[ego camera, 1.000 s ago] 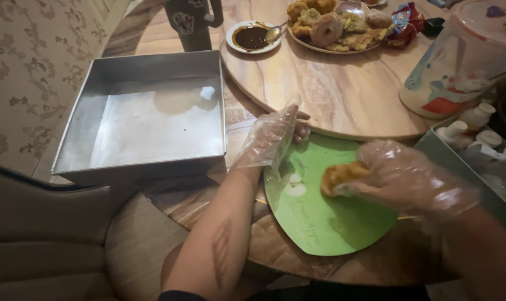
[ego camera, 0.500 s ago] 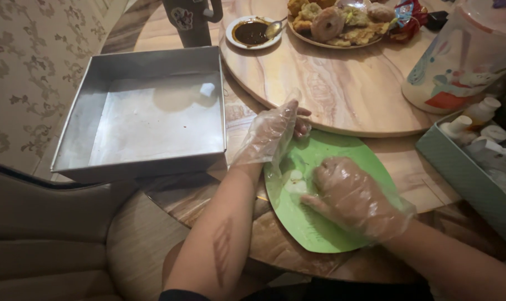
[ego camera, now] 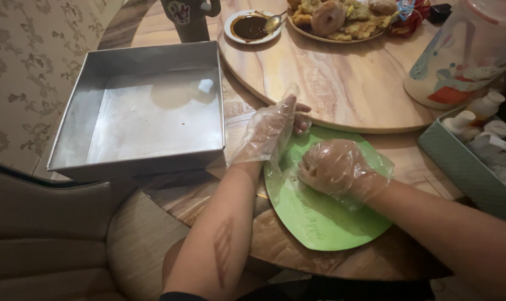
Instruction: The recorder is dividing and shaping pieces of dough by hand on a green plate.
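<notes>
On the wooden table [ego camera: 342,83], seen from the head camera, a green plate [ego camera: 325,223] lies just in front of the person. The right hand [ego camera: 333,167], in a clear plastic glove, is curled into a fist and presses down on the plate; whether it holds something inside cannot be told. The left hand [ego camera: 272,128], also gloved, rests with fingers stretched out on the plate's far-left edge. A square metal tray [ego camera: 141,106] stands just beside it on the left.

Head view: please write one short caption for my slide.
Gloved right hand presses down on a green plate while the gloved left hand steadies its edge, beside a square metal pan.
</notes>
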